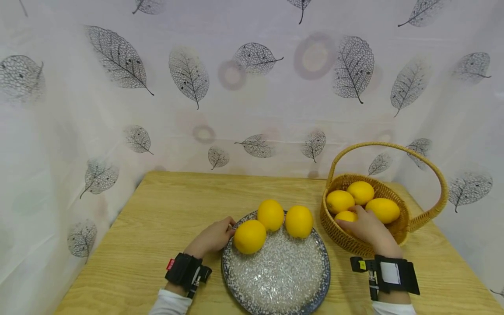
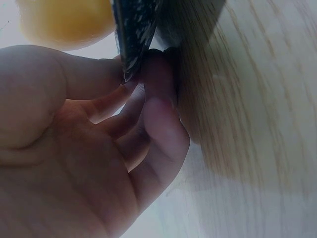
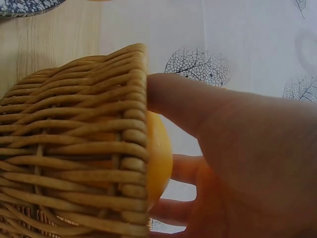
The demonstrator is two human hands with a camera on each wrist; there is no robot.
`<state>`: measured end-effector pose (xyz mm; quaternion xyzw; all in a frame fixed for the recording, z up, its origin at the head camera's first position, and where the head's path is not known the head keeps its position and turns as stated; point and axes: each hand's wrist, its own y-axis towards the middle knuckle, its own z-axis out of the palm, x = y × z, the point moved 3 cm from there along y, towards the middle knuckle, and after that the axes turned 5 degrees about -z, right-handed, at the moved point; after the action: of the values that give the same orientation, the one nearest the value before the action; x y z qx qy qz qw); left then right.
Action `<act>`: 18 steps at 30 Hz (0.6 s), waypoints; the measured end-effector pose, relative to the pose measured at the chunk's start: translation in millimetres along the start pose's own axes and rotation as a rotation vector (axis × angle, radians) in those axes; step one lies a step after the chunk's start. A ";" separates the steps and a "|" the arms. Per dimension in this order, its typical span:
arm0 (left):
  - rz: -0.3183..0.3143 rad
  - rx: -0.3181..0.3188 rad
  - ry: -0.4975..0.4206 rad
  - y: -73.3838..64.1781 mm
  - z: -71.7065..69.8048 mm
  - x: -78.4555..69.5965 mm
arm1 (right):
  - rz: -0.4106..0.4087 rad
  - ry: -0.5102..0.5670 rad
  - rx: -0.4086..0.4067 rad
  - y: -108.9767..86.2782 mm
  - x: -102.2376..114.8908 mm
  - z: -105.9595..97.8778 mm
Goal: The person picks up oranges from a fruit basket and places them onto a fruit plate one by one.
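Note:
My left hand (image 1: 214, 236) pinches the left rim of a round speckled plate (image 1: 275, 275), thumb on top and fingers curled under the edge in the left wrist view. Three rounded yellow lemons (image 1: 250, 236) sit along the plate's far side, one beside that hand. Over on the right, my right hand (image 1: 370, 229) reaches into a wicker basket (image 1: 340, 238). Its thumb and fingers go round a lemon (image 3: 159, 161) at the basket's near side, whose lower part is hidden behind the woven wall. Three more lemons (image 1: 383, 210) lie around it in the basket.
The basket's tall arched handle (image 1: 393, 146) rises behind and to the right of my right hand. Both things stand on a wooden table (image 1: 165, 205). A pale curtain (image 1: 252, 109) with leaf prints hangs right behind the table and along its sides.

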<state>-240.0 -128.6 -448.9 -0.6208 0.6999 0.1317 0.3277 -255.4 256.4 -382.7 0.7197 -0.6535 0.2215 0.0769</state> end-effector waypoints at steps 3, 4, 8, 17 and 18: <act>-0.001 -0.001 0.002 -0.2 0.1 -0.3 | 0.007 -0.008 -0.003 1.0 -1.4 1.7; 0.000 0.000 0.006 0.4 0.9 0.0 | 0.007 -0.004 -0.004 1.4 -2.0 2.3; 0.001 0.005 0.014 1.9 2.7 0.8 | 0.002 0.027 0.000 2.0 -3.4 4.1; 0.001 -0.002 0.011 2.4 1.8 0.1 | 0.040 0.112 0.061 7.3 -8.9 9.1; 0.001 -0.003 0.013 2.2 1.8 0.0 | 0.042 0.122 0.064 8.0 -9.3 9.7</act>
<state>-241.6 -127.1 -450.7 -0.6216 0.7023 0.1288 0.3223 -261.4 259.8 -396.6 0.6931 -0.6553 0.2871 0.0887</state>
